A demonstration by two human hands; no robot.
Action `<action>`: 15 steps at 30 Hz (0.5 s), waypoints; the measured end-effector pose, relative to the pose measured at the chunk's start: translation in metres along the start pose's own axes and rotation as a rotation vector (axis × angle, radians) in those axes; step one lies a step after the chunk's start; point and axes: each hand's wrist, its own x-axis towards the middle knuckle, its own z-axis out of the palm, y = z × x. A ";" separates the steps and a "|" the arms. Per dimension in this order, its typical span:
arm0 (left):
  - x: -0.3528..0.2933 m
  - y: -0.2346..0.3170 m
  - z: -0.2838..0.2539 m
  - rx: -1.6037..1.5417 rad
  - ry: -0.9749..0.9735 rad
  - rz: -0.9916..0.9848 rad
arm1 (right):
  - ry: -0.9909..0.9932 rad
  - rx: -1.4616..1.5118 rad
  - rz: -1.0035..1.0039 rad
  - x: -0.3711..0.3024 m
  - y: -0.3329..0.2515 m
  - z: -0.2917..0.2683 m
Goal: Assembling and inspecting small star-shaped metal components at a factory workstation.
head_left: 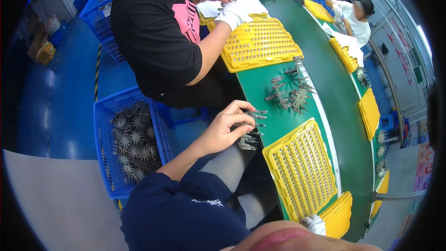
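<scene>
Green conveyor belt (341, 107) | yellow tray (302, 172) just above hands (314, 224); one gloved, visible

Green surface (260, 83) carrying yellow perforated trays (301, 169) dotted with rows of holes. Silver-grey metal parts (293, 96) lie on it. A blue lattice crate (104, 125) sits on the blue floor (55, 111).

Bare green table (260, 83) lies open between the two yellow trays (302, 169) (260, 44), broken only by loose metal parts (290, 93). A co-worker's hand (227, 128) with a metal cluster (248, 135) crowds the near edge. The blue crate (104, 158) fills the floor on the left.
</scene>
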 end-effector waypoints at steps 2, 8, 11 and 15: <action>0.000 0.000 0.000 -0.001 0.012 -0.006 | 0.097 0.121 0.065 0.001 -0.013 -0.002; 0.000 -0.003 0.000 -0.026 0.024 -0.042 | 0.171 0.187 0.082 -0.001 -0.039 -0.014; -0.001 -0.002 -0.001 -0.015 0.001 -0.047 | 0.166 0.297 0.170 0.003 -0.042 -0.015; 0.000 -0.001 0.004 -0.037 0.001 -0.054 | 0.202 0.179 0.099 0.005 -0.044 -0.014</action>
